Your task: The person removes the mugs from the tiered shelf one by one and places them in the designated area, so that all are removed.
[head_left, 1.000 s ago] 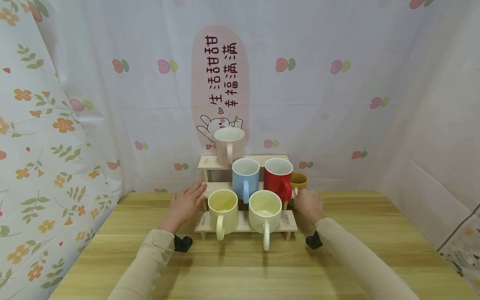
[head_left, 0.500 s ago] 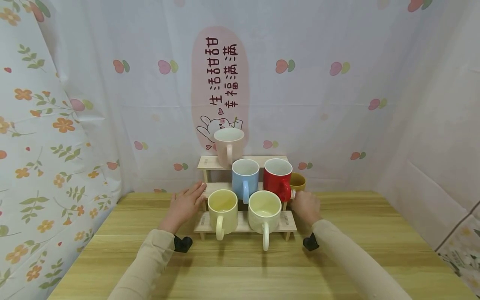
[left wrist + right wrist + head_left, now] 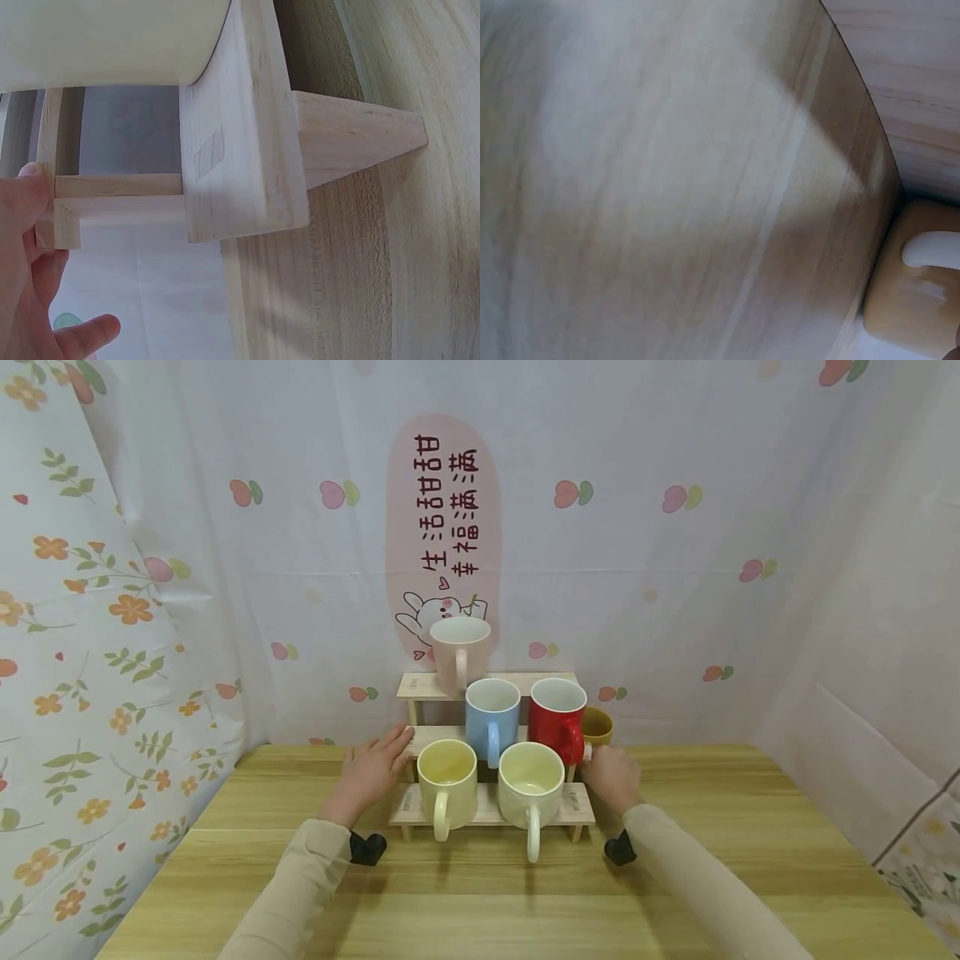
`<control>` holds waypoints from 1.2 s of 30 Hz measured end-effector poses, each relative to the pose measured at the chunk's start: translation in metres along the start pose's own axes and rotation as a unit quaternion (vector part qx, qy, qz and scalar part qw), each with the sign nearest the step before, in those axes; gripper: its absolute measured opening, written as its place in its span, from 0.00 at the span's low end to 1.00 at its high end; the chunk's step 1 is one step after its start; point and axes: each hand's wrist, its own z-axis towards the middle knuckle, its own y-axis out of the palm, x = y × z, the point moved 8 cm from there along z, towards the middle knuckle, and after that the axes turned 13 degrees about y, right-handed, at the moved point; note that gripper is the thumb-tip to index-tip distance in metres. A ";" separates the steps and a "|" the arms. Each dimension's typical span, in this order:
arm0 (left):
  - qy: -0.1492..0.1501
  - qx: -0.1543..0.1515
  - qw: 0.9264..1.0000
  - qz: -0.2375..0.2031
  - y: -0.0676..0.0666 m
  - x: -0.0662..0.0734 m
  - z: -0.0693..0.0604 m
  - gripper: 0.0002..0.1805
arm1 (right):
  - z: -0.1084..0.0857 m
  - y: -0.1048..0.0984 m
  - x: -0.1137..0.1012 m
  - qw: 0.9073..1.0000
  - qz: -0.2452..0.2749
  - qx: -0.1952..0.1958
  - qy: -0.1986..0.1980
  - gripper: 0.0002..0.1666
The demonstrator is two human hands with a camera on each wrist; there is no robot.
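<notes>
In the head view, my left hand rests with extended fingers on the left end of the middle step of a wooden tiered rack. In the left wrist view, fingers touch that step's end. Behind the red mug, my right hand grips a mustard mug near its pale handle. The hand is mostly out of the right wrist view, so its grip is largely hidden. A blue mug stands beside the red one.
A yellow mug and a cream mug stand on the lowest step, handles forward. One pink mug is on the top step. The wooden table ends at a patterned cloth backdrop.
My right hand has shifted slightly left towards the rack, and the mustard mug sits marginally closer behind the red mug. My left hand stays on the step; the other mugs keep their places.
</notes>
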 end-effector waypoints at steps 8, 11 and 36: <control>-0.003 -0.003 1.000 -0.001 0.001 -0.001 0.000 0.27 | 0.001 0.001 0.003 1.000 0.011 -0.002 0.008 0.22; -0.003 0.001 1.000 -0.001 0.001 -0.001 0.000 0.27 | 0.001 0.002 0.004 1.000 0.018 -0.016 0.016 0.21; -0.002 0.007 1.000 -0.007 0.001 0.000 0.000 0.27 | 0.002 -0.026 0.002 0.999 0.023 -0.021 -0.026 0.23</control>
